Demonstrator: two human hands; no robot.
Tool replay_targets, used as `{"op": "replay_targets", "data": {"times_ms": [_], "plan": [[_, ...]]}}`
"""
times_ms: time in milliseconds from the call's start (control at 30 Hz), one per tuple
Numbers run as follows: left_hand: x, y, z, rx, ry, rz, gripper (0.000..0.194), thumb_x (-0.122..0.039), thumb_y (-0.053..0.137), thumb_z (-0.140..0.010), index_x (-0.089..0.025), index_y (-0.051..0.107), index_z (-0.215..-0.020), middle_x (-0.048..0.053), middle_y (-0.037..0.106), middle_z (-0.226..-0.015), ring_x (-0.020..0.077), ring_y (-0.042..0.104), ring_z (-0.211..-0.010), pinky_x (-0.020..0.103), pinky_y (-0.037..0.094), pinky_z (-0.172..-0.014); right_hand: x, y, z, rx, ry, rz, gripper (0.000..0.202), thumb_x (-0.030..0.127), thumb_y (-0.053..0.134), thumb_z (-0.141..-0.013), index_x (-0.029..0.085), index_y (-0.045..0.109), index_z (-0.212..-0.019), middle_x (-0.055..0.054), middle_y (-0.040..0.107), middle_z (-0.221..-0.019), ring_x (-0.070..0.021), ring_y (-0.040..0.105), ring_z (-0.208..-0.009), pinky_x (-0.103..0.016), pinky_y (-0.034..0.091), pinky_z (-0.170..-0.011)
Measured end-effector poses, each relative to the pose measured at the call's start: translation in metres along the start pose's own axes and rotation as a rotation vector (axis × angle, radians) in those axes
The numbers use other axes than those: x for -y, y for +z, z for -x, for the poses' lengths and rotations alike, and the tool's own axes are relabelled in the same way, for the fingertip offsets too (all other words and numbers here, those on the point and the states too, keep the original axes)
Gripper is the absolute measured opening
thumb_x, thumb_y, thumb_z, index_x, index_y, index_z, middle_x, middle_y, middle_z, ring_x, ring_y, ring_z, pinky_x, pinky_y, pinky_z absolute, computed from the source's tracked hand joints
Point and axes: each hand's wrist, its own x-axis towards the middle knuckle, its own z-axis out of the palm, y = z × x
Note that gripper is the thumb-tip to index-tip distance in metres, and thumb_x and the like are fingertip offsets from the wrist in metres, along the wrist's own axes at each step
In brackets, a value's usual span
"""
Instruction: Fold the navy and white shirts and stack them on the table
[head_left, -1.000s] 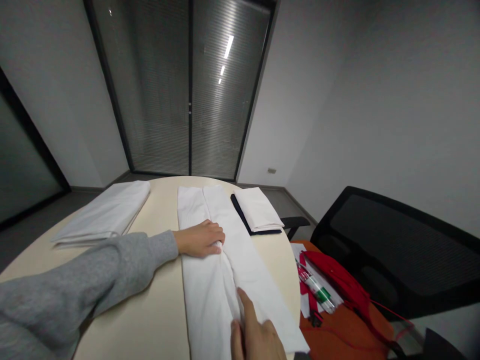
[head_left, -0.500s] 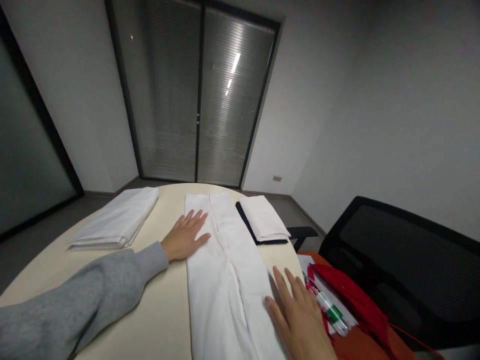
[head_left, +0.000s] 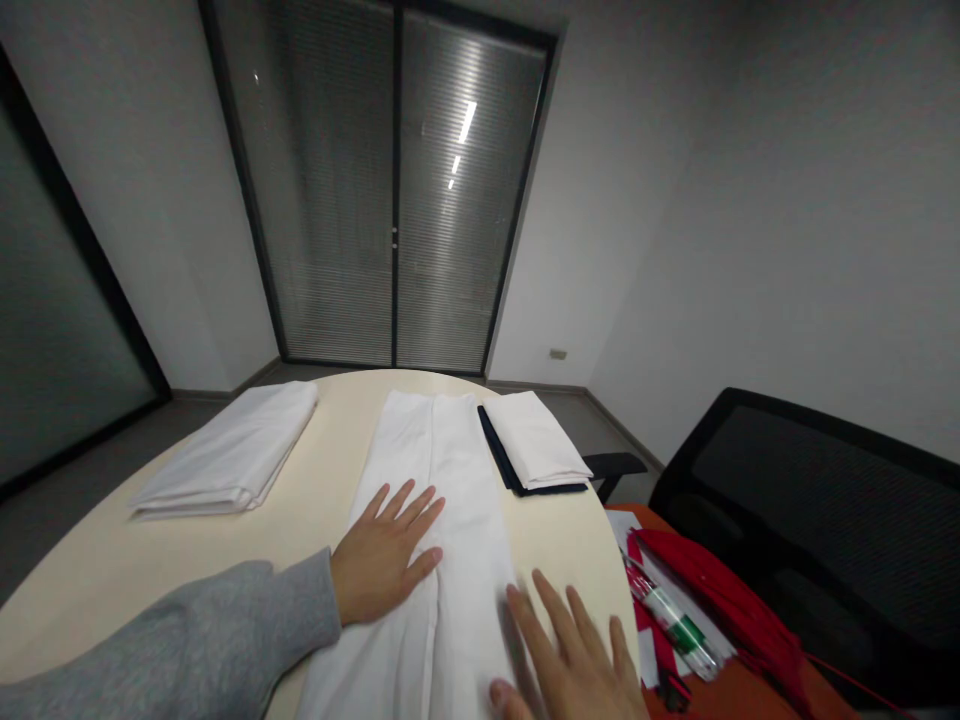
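White trousers (head_left: 466, 470) lie lengthwise on the round cream table (head_left: 330, 460), a seam running down between the two legs. My left hand (head_left: 386, 555) rests flat on them left of the middle, fingers spread. Over their right edge, close to the tabletop, is my right hand (head_left: 570, 650) with its fingers apart; whether it touches the cloth I cannot tell. Neither hand grips anything. The near end of the trousers runs out of view at the bottom.
A folded white cloth (head_left: 232, 455) lies on the table's left. At the right edge, a folded white cloth (head_left: 534, 440) sits on a dark folded cloth (head_left: 499, 450). Beside the table stand a black mesh chair (head_left: 817, 540), a red bag (head_left: 712, 580) and a clear bottle (head_left: 679, 625) with a green label.
My left hand has slid down the trousers toward me. The far part of the trousers looks straighter, their near part shifted left. My right hand has moved slightly left and nearer.
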Motion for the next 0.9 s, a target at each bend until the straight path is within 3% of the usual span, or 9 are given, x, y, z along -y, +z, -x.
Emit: {"op": "replay_targets", "data": {"times_ms": [100,167,267,333,400,467,600,733,900], "plan": [[-0.001,-0.001,-0.003,-0.007,0.001,0.014,0.067,-0.065,0.037,-0.104,-0.042,0.029,-0.166,-0.001,0.031,-0.171,0.0343,0.020,-0.161,0.065,0.016,-0.129,-0.005,-0.039,-0.056,0.107,-0.110,-0.076,0.064,0.061,0.057,-0.099,0.040,0.045,-0.158,-0.007,0.041,-0.166,-0.0417,0.038,-0.152,-0.072,0.031,-0.120],[0.006,-0.015,-0.014,-0.012,-0.007,0.050,0.066,-0.065,0.037,-0.104,-0.040,0.032,-0.165,0.001,0.036,-0.170,0.0336,0.028,-0.159,0.061,0.022,-0.128,0.001,-0.051,-0.103,0.129,-0.141,-0.103,0.062,0.056,0.052,-0.102,0.028,0.047,-0.158,-0.012,0.043,-0.165,-0.0334,0.041,-0.152,-0.055,0.034,-0.124],[0.038,-0.052,-0.051,-0.188,-0.058,0.111,0.057,-0.055,0.034,-0.108,-0.031,0.043,-0.159,0.006,0.051,-0.161,0.0285,0.046,-0.148,0.050,0.036,-0.121,0.010,-0.046,-0.176,0.116,-0.101,-0.043,0.055,0.044,0.053,-0.103,0.016,0.054,-0.151,-0.016,0.056,-0.154,-0.0283,0.055,-0.141,-0.038,0.042,-0.117],[0.069,-0.074,-0.086,-0.338,-0.152,0.125,0.047,-0.047,0.036,-0.108,-0.025,0.058,-0.144,0.009,0.068,-0.141,0.0261,0.061,-0.129,0.042,0.046,-0.109,0.011,-0.037,-0.221,0.088,-0.047,-0.006,0.049,0.036,0.051,-0.104,0.013,0.056,-0.147,-0.018,0.064,-0.143,-0.0289,0.062,-0.130,-0.037,0.046,-0.109],[0.097,-0.082,-0.125,-0.341,-0.301,0.126,0.036,-0.038,0.040,-0.106,-0.023,0.066,-0.125,0.007,0.076,-0.116,0.0233,0.070,-0.105,0.036,0.052,-0.092,0.006,-0.032,-0.264,0.075,-0.005,0.022,0.041,0.030,0.052,-0.102,0.015,0.063,-0.139,-0.019,0.069,-0.134,-0.0311,0.066,-0.123,-0.040,0.049,-0.102],[0.119,-0.076,-0.161,-0.310,-0.350,0.116,0.029,-0.028,0.044,-0.102,-0.021,0.068,-0.118,0.007,0.077,-0.105,0.0220,0.070,-0.096,0.034,0.052,-0.086,-0.004,-0.032,-0.303,0.079,0.009,0.045,0.034,0.028,0.055,-0.101,0.017,0.067,-0.131,-0.018,0.071,-0.128,-0.0315,0.067,-0.120,-0.042,0.050,-0.100],[0.141,-0.047,-0.208,-0.289,-0.278,0.068,0.031,-0.020,0.052,-0.095,-0.022,0.071,-0.120,0.009,0.073,-0.118,0.0248,0.064,-0.112,0.037,0.048,-0.098,-0.030,-0.037,-0.376,0.118,-0.040,0.054,0.034,0.035,0.063,-0.102,0.019,0.064,-0.133,-0.011,0.069,-0.130,-0.0272,0.066,-0.120,-0.050,0.050,-0.106],[0.159,-0.024,-0.222,-0.267,-0.212,0.029,0.035,-0.032,0.064,-0.092,-0.027,0.072,-0.127,0.009,0.070,-0.126,0.0325,0.057,-0.123,0.047,0.044,-0.103,-0.047,-0.018,-0.426,0.138,-0.054,0.039,0.040,0.040,0.066,-0.101,0.020,0.062,-0.135,-0.010,0.067,-0.133,-0.0273,0.065,-0.121,-0.054,0.051,-0.107],[0.188,-0.006,-0.231,-0.255,-0.252,0.050,0.042,-0.026,0.051,-0.100,-0.027,0.065,-0.140,0.011,0.067,-0.126,0.0293,0.063,-0.117,0.043,0.047,-0.102,-0.061,0.031,-0.453,0.095,0.068,-0.002,0.051,0.048,0.059,-0.104,0.019,0.054,-0.145,-0.012,0.066,-0.135,-0.0289,0.065,-0.122,-0.055,0.051,-0.106]]}}
